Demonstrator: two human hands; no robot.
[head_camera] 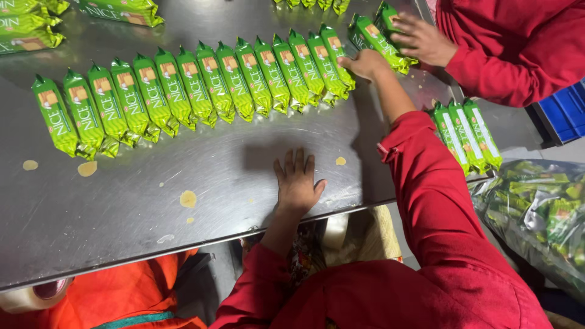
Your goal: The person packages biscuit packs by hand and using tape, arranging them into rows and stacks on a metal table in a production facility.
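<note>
Green biscuit packets lie in a slanted, overlapping row at twelve o'clock; right hand, fingers curled, presses the row's end, left hand flat and open on the desk, three packets apart at three o'clock

One camera on my head, looking steeply down over my own arms.

From above my shoulders I face a steel table that fills most of the view, its near edge running just below my left hand. My right hand marks how far the view reaches, out to the far right end of the row of green packets. It sits close: my red sleeves crowd the near right. At the far right corner a co-worker's hand enters; a clear bag shows at the right edge.
</note>
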